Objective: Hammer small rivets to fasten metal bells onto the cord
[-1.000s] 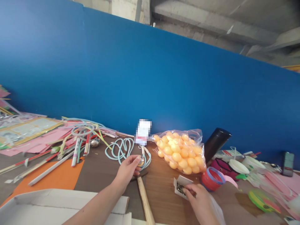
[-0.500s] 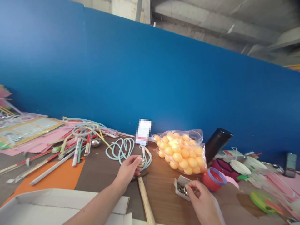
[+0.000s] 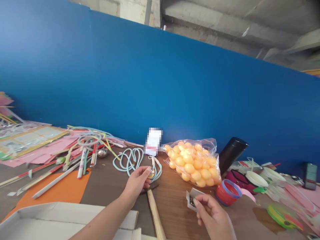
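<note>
My left hand rests on the brown table, its fingers pinched on a small round metal piece beside the light blue cord loops. My right hand hovers just right of a small white box of dark metal bits, fingers curled together as if pinching something too small to make out. A wooden stick lies on the table between my two hands.
A clear bag of orange balls sits behind my right hand. Red cup with blue rim, black cylinder, white bowls stand at right. Coloured tubes and pink paper, an orange sheet and a white carton lie at left. A blue wall backs the table.
My right hand has drawn back out of the small white box and curled up beside it. My left hand has stayed on the metal piece.
</note>
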A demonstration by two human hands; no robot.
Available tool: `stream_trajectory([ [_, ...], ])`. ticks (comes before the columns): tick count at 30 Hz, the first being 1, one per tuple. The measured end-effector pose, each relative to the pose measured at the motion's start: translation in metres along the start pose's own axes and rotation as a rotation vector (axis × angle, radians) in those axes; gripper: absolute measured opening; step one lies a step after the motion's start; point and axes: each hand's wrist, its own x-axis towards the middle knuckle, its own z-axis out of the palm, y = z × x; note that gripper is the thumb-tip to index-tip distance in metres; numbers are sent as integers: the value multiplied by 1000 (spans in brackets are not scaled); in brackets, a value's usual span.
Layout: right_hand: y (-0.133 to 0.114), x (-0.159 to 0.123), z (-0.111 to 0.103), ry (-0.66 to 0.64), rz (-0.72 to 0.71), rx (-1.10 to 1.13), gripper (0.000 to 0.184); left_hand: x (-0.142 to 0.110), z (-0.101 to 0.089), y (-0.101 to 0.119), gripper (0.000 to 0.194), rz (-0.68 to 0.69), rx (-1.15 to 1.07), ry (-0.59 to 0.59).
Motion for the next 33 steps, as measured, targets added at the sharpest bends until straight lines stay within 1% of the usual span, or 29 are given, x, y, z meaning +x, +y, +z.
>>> stream_trajectory([
  [6, -5, -6, 8, -57, 12, 57, 31, 0, -1, -1, 49, 2, 22, -10],
  [15, -6, -11, 18, -71, 0, 66, 32, -2, 0, 3, 50, -6, 15, 4],
  [20, -9, -14, 19, -72, -39, 141, 35, -1, 0, 2, 48, 3, 9, -3],
  [25, -11, -17, 19, -99, -16, 118, 36, -1, 0, 1, 49, 1, -7, 5],
  [31, -11, -19, 23, -102, 22, 98, 40, -1, 0, 1, 49, 7, 22, -3],
  [33, -11, -19, 25, -84, 19, 88, 41, -1, 0, 1, 49, 6, 22, -2],
])
